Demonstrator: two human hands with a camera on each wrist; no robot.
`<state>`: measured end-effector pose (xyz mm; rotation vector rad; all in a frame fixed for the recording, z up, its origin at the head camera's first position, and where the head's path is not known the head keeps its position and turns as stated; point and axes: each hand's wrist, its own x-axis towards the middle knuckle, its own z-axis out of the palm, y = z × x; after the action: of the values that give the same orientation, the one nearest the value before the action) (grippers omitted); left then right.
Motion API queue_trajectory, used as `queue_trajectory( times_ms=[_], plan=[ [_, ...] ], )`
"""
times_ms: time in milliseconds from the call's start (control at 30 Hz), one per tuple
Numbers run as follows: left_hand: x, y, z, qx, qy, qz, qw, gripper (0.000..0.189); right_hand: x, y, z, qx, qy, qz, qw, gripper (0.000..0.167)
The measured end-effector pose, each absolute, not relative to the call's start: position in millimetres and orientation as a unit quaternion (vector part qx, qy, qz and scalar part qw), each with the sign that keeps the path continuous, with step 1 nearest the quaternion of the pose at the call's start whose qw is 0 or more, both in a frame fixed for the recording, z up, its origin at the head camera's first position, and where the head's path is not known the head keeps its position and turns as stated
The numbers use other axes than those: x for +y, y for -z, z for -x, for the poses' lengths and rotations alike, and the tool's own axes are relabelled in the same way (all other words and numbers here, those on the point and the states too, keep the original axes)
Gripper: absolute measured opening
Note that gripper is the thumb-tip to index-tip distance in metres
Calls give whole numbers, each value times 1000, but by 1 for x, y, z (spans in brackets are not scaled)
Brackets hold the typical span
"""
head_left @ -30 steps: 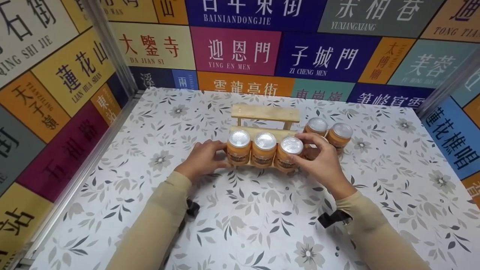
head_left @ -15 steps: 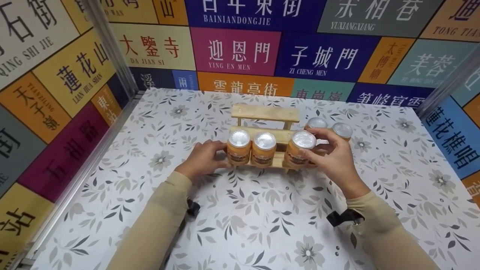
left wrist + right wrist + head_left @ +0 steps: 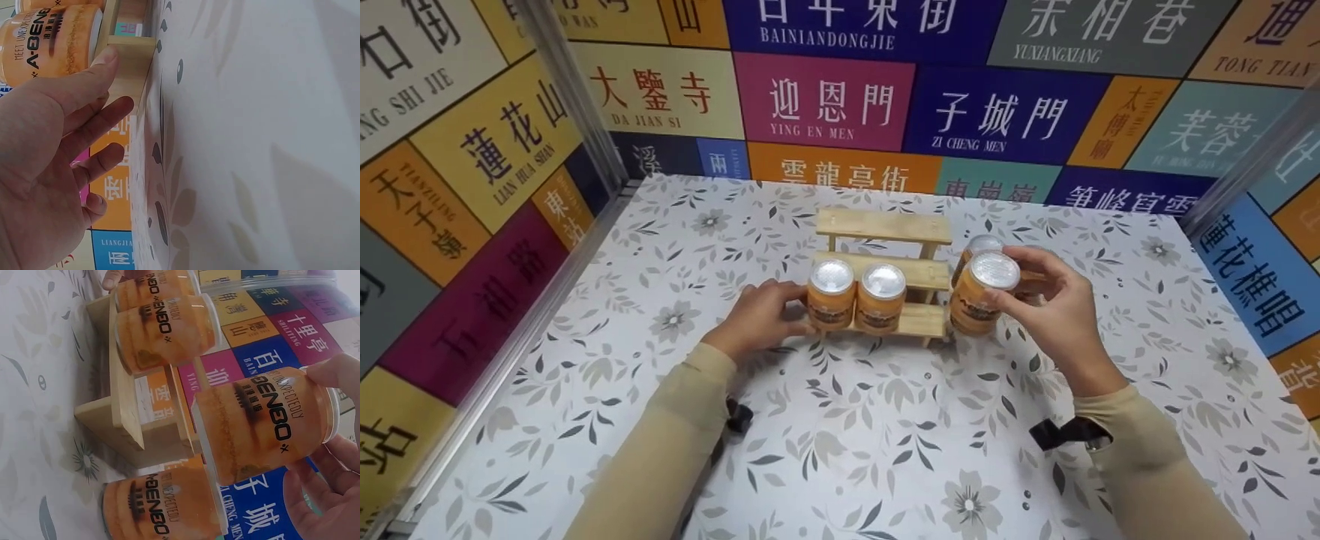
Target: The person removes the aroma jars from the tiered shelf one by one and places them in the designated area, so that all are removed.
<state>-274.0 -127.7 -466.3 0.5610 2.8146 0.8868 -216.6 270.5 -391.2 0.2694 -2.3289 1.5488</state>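
My right hand [image 3: 1061, 307] pinches an orange can [image 3: 979, 300] with a silver lid by its upper end. It is tilted and lifted just right of a small wooden three-step rack [image 3: 885, 225]; the right wrist view shows the same held can [image 3: 264, 424] with its lower end off the rack. On the rack's lowest step stand a left can [image 3: 831, 300] and a second can [image 3: 881, 304], side by side. My left hand [image 3: 761, 319] is beside the left can, fingers loosely extended, thumb at the step's edge by the can [image 3: 56, 42] in the left wrist view.
Another can [image 3: 982, 244] stands on the table behind the held one, partly hidden. In the right wrist view, a standing can [image 3: 163, 506] is close below the held can. The flower-patterned tabletop [image 3: 840, 450] meets walls with colourful sign panels [image 3: 825, 101] behind and at both sides.
My right hand has taken the rightmost can off the rack's lowest step and moved it to the right, past the rack's end. The left hand has stayed by the left can.
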Motion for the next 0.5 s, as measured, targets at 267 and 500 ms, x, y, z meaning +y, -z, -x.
queue_trajectory(
  times_ms=[267,500],
  plan=[
    [-126,467,274,935,-299,-179,69,65,294,385,217,-806,-553,-73,201,53],
    [-126,465,274,932,-308,-175,75,67,316,391,216,-806,-555,-23,206,53]
  ],
)
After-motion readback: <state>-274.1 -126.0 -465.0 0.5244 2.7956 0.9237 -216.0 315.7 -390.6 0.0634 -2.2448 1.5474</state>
